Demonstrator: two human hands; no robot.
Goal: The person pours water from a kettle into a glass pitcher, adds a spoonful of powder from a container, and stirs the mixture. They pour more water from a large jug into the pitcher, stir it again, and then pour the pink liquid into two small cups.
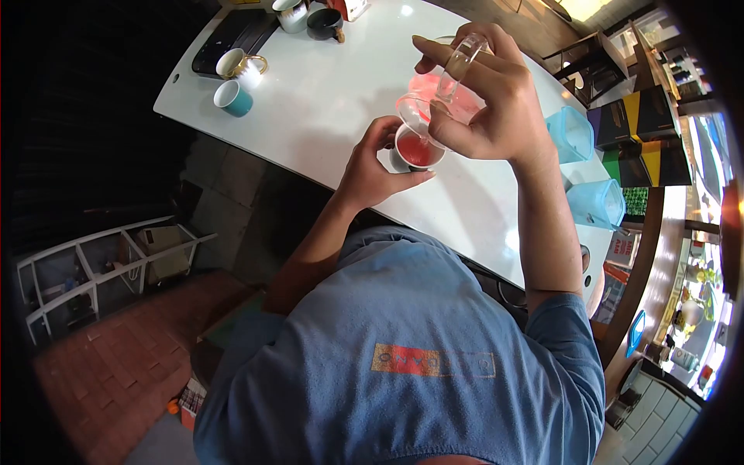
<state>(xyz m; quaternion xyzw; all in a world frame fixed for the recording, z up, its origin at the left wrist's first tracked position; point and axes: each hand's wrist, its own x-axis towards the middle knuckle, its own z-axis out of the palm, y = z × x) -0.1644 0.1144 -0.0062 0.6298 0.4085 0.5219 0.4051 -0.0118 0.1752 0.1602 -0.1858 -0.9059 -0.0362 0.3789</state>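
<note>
My left hand is wrapped round a white cup with red liquid inside, at the near edge of the white table. Above it, my right hand grips the handle of a clear pitcher. Pink-red liquid shows through the pitcher's wall. The pitcher is tilted, its lip directly over the cup's mouth, and a thin stream appears to run down between them. Part of the pitcher is hidden behind my right hand.
At the table's far left are a teal cup, a white mug with a gold handle, a black tray, a dark mug and another white mug. Two light-blue containers stand beyond my right forearm. A white shelf frame is lower left.
</note>
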